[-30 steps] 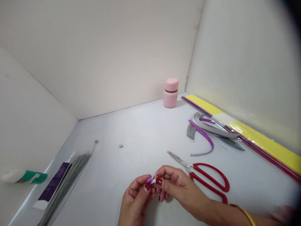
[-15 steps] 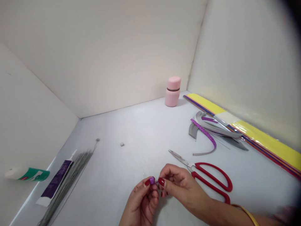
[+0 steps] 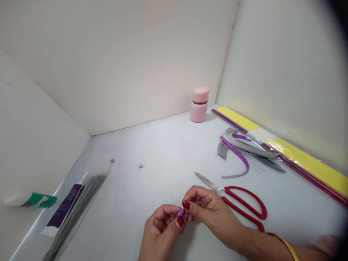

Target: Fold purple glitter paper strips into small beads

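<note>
A small purple patterned piece [image 3: 181, 214], coiled or folded, sits in the fingertips of my left hand [image 3: 163, 228], whose thumb presses on it. Close against its right side, the thumb and fingers of my right hand [image 3: 208, 210] are pinched together; whether they grip the piece's end is hidden. Beside my right hand lie scissors with red handles [image 3: 244, 212], blades pointing to the upper left. Beyond them a longer purple dotted strip [image 3: 236, 151] curves on the table.
Grey offcuts [image 3: 254, 148] and a long pack of coloured sheets [image 3: 299, 156] lie at right. A pink flask [image 3: 199, 110] stands at the back. On the left are thin wires [image 3: 77, 210], a purple-white tube [image 3: 65, 208] and a green-white tube [image 3: 40, 200]. Small silvery bits [image 3: 140, 166] lie mid-table.
My left hand has turned, its thumb now across the front of the purple piece, and moved slightly right. The right hand stays close beside it, still pinching.
</note>
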